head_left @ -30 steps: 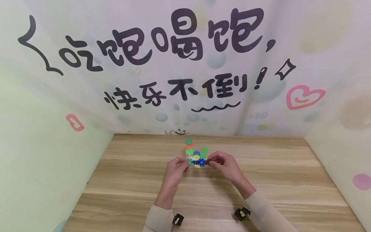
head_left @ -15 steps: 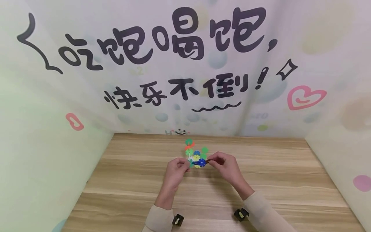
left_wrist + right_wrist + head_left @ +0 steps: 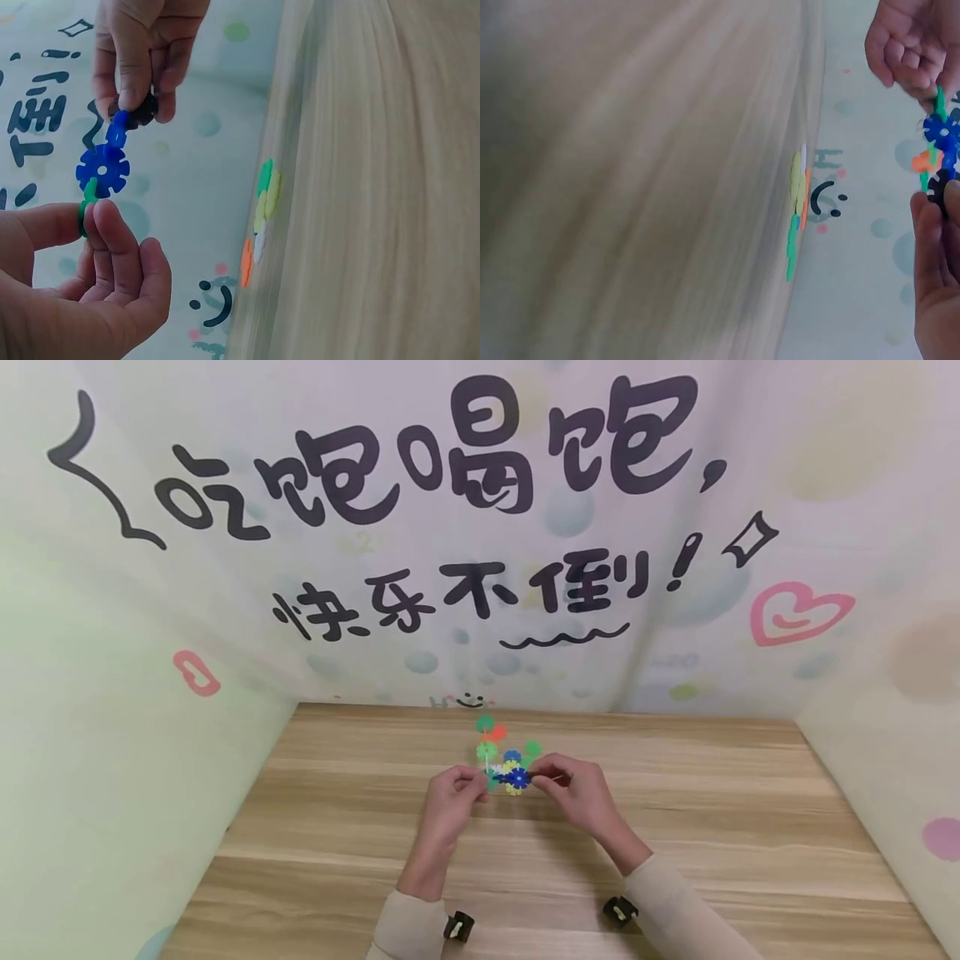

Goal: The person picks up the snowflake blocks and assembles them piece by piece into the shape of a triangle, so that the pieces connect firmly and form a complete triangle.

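Observation:
A chain of slotted snowflake discs is stretched between both hands above the table. My left hand (image 3: 452,795) pinches a green disc (image 3: 91,189) at one end, with thumb and fingers. From it run a blue disc (image 3: 114,174) seen face-on and another blue disc (image 3: 115,136) seen nearly edge-on. A black disc (image 3: 144,112) at the other end is pinched by my right hand (image 3: 583,783). Beyond my left fingers, a light green disc (image 3: 486,750), an orange disc (image 3: 498,732) and a darker green disc (image 3: 485,723) form a column; their joints are too small to tell.
Loose discs lie on the wooden table (image 3: 337,827) near the back wall, among them a yellow disc (image 3: 273,193), a white disc (image 3: 259,247) and an orange piece (image 3: 246,264). A printed cloth wall (image 3: 420,610) closes off the rear; side walls stand left and right.
My right hand has come slightly left, closer to the left hand, with the black disc. The orange disc in the column has swung to show more of its face on the right.

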`<state>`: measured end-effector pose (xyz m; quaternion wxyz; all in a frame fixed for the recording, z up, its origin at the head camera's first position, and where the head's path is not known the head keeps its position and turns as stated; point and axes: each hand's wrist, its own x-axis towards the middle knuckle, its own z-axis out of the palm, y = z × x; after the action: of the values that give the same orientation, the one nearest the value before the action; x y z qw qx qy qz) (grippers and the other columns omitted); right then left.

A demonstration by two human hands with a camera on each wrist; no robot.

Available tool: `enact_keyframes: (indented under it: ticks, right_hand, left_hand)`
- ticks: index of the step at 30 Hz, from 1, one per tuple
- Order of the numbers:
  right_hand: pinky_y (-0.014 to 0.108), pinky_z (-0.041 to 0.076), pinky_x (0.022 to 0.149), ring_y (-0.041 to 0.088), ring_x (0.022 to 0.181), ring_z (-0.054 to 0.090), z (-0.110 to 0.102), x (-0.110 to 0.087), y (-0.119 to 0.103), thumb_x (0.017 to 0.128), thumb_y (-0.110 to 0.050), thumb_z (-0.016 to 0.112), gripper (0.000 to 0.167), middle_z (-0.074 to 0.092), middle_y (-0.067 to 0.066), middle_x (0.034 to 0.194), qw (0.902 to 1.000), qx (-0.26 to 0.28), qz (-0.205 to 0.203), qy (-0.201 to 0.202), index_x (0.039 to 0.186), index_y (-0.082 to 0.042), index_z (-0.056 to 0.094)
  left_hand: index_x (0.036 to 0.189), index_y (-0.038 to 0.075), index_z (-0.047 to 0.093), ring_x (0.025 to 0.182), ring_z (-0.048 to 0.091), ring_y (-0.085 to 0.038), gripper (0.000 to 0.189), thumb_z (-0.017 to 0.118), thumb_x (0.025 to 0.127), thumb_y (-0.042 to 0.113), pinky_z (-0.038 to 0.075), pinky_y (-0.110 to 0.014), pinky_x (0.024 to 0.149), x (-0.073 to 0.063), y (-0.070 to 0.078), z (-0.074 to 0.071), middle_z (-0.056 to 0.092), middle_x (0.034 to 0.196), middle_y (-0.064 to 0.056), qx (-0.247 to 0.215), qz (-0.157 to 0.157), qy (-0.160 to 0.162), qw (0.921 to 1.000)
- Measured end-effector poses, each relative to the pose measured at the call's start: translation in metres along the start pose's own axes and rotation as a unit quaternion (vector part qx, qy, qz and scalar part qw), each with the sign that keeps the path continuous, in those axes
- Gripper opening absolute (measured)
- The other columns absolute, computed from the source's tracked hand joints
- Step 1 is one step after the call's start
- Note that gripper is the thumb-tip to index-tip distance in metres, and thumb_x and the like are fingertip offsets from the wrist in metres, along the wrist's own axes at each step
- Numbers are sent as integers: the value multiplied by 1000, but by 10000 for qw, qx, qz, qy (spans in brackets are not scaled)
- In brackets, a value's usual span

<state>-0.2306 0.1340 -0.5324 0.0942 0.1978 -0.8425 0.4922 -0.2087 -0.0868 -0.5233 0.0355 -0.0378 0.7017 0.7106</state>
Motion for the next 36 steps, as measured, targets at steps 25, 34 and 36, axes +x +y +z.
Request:
enact_keyframes:
  ticks: [25,34,36]
  right_hand:
    - [33,51,67,16,76,60,14,59,69,94,-12,69,43,67,2,89,9724,-1506,1397,-1104,136,-14,61]
    - [34,47,65,17,72,55,15,63,70,93,-13,71,29,62,0,82,9665,-1874,1336,-1139,122,-15,70]
    - [34,46,65,18,72,54,14,63,69,93,-13,71,27,61,1,82,9664,-1832,1381,-1160,120,-13,70]
  left_hand:
    - [111,-7,62,85,66,-23,24,63,98,13,55,-38,85,2,-4,-12,69,94,-12,53,-142,-150,9998]
    - [110,-10,62,84,67,-24,21,61,98,8,56,-37,84,2,3,-8,67,93,-14,43,-73,-234,9997]
    - [110,-12,62,82,66,-22,21,60,98,5,56,-38,84,0,8,-7,67,93,-18,72,-66,-261,9996]
